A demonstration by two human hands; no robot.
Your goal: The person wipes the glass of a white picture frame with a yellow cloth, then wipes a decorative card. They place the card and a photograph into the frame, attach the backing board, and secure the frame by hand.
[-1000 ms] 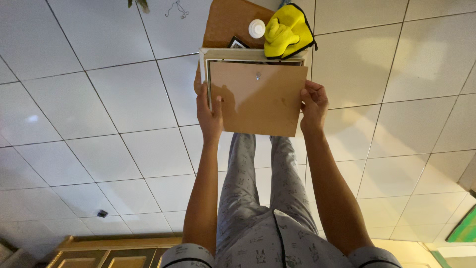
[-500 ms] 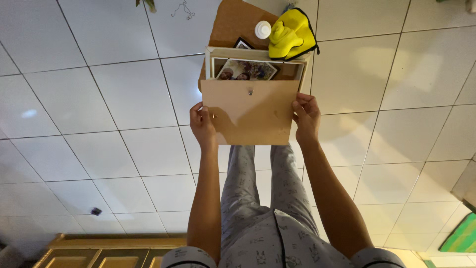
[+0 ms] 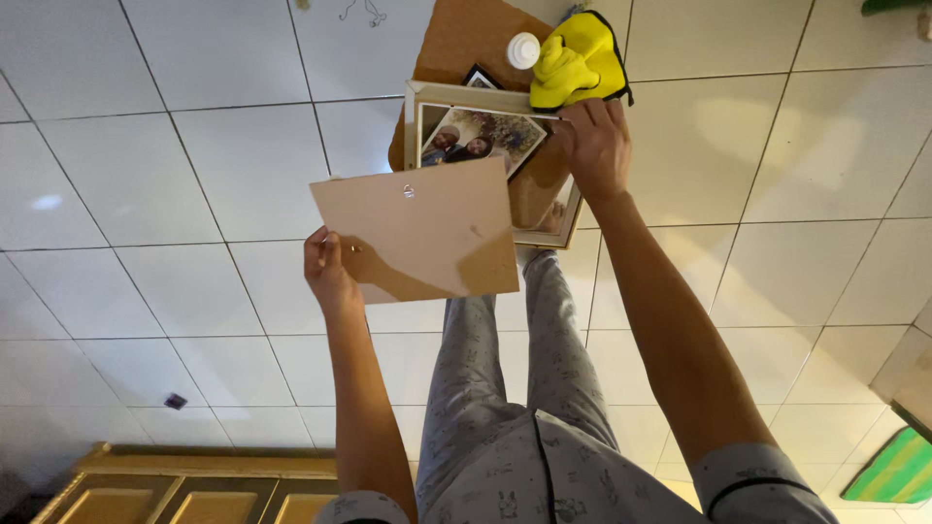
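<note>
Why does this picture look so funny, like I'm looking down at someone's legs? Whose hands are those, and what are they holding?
The camera sits on a person's head and looks down, so you see their own arms, legs and the white tiled floor. There is no machine here, just two bare hands. The left hand holds a thin brown backing board by its edge, lifted away from a picture frame. The right hand touches the frame's upper corner. Inside the frame lies a photo. The frame rests on a brown cork-like board on the floor. Beside it lie a yellow cloth and a small white round cap.
</note>
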